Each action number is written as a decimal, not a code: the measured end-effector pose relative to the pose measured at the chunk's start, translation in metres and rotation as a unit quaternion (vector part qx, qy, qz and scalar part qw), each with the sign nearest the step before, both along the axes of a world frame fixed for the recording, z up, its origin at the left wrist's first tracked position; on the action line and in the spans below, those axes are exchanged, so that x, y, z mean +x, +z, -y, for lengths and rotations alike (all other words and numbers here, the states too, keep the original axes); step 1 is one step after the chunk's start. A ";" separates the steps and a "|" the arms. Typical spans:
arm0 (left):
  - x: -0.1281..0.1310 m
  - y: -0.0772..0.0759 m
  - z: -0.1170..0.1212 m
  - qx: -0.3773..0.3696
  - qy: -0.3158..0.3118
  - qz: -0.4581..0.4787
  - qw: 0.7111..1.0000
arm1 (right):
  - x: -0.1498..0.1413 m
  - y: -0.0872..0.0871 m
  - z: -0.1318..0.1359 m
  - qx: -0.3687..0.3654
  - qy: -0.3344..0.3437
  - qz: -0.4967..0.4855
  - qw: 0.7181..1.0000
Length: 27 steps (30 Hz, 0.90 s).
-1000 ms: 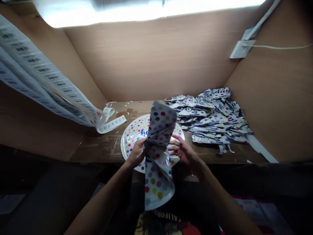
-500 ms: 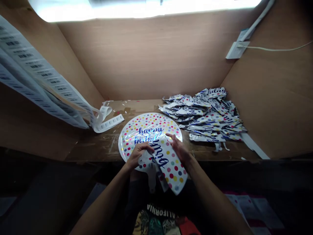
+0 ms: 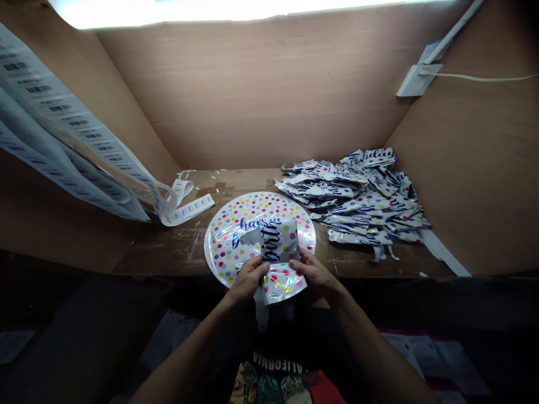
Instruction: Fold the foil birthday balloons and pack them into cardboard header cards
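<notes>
Between my two hands is a partly folded foil balloon (image 3: 281, 255), silvery white with coloured dots and blue "birth" lettering. My left hand (image 3: 249, 278) pinches its left edge, thumb on top. On the opposite edge, my right hand (image 3: 316, 273) grips it with the thumb across a fold. The lower part is bent up toward me and shines. Beneath it, a flat round foil balloon (image 3: 227, 224) with dots and "happy" writing lies at the table's front; its middle is partly covered. A pale tail (image 3: 261, 314) hangs below my left hand.
A heap of folded foil balloons (image 3: 357, 202) lies on the right of the brown table (image 3: 168, 252). Barcode label strips (image 3: 80, 123) hang at left, their end on the table. Cardboard walls (image 3: 252, 95) enclose the back and sides. A white power box (image 3: 419, 80) is on the right wall.
The held balloon was a longer folded strip hanging toward me; now its lower part is folded up into a shorter piece. My right hand has come down to its edge.
</notes>
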State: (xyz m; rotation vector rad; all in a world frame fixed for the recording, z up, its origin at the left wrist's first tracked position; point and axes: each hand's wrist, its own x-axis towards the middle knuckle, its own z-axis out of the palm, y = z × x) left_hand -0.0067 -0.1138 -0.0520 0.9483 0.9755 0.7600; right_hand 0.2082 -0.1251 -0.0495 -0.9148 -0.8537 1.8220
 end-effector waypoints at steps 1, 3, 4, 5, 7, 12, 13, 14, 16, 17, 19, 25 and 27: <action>-0.002 0.001 0.000 -0.007 0.000 0.018 1.000 | 0.002 -0.002 0.001 -0.003 -0.021 -0.016 1.000; -0.006 0.006 -0.005 -0.013 -0.006 0.035 0.999 | 0.004 -0.005 0.002 -0.012 -0.048 -0.032 0.998; -0.008 0.010 -0.008 -0.017 -0.016 0.033 0.999 | 0.005 -0.007 0.001 -0.016 -0.045 -0.032 0.998; -0.010 0.015 -0.013 -0.026 -0.035 0.026 0.999 | 0.005 -0.008 0.001 -0.017 -0.034 -0.025 0.999; -0.013 0.025 -0.022 -0.038 -0.097 -0.012 0.995 | 0.007 -0.008 0.000 0.000 0.009 0.014 1.000; -0.006 0.041 -0.033 0.107 -0.261 -0.163 0.945 | 0.007 -0.007 0.006 0.109 0.059 0.139 0.983; -0.003 0.043 -0.033 0.130 -0.266 -0.167 0.940 | 0.007 -0.006 0.008 0.130 0.043 0.150 0.979; -0.002 0.045 -0.032 0.146 -0.263 -0.170 0.939 | 0.009 -0.006 0.009 0.147 0.026 0.157 0.976; 0.001 0.048 -0.029 0.191 -0.245 -0.197 0.930 | 0.014 -0.005 0.011 0.145 -0.010 0.152 0.978; 0.002 0.050 -0.027 0.228 -0.233 -0.224 0.918 | 0.017 -0.004 0.011 0.124 -0.021 0.143 0.982; 0.003 0.053 -0.024 0.318 -0.205 -0.286 0.881 | 0.022 0.000 0.009 0.070 -0.016 0.122 0.990; 0.006 0.058 -0.024 0.399 -0.158 -0.326 0.843 | 0.004 0.013 0.004 0.196 -0.073 0.296 0.932; -0.002 0.055 -0.027 0.367 -0.135 -0.298 0.871 | -0.003 0.015 0.003 0.224 -0.116 0.335 0.908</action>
